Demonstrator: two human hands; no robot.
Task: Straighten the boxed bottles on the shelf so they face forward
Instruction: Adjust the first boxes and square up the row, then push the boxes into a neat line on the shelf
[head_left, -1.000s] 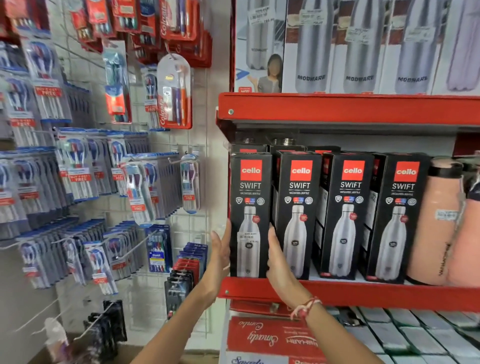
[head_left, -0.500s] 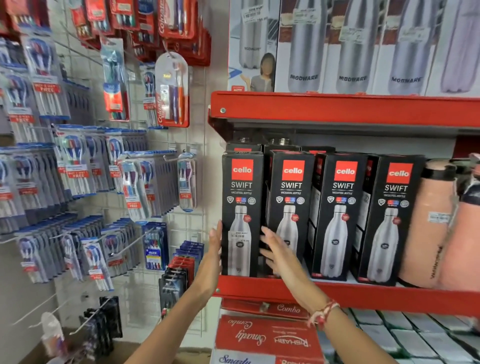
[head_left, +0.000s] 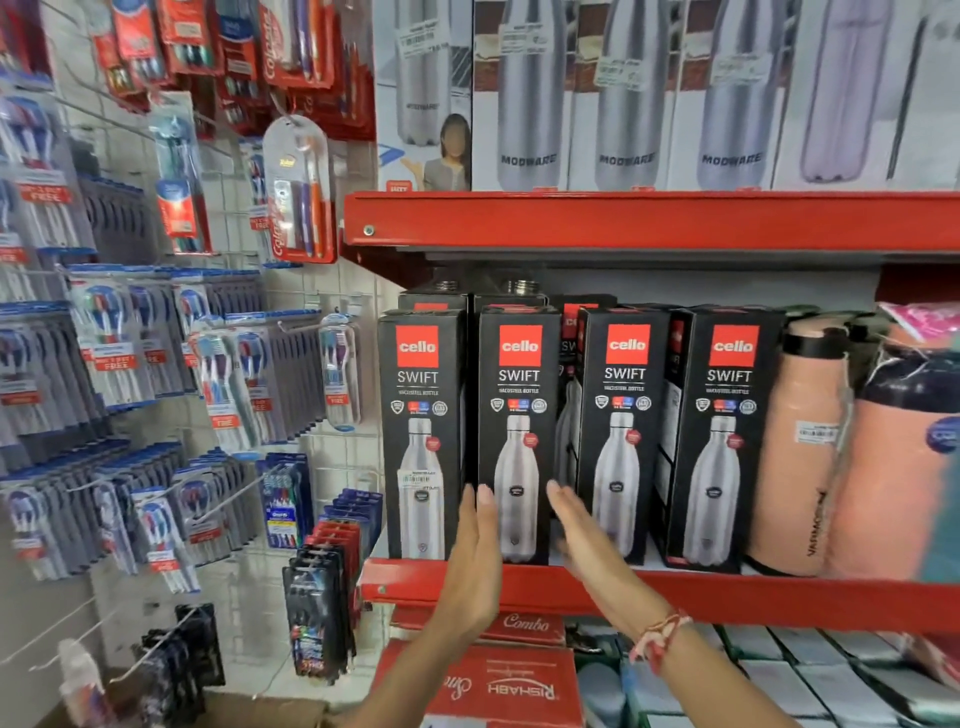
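Observation:
Four black Cello Swift bottle boxes stand in a row on the red shelf, fronts facing out: the first box, second box, third box and fourth box. More black boxes stand behind them, partly hidden. My left hand lies flat against the lower left edge of the second box. My right hand, fingers straight, reaches into the gap between the second and third boxes, against its right side. The second box sits between my two palms.
Peach-coloured flasks crowd the shelf right of the boxes. An upper red shelf carries white Modware bottle boxes. Toothbrush packs hang on a wire grid at left. Red cartons sit below.
My hands have left the first box and shifted right; they now flank the second box. The view has swung slightly right as well.

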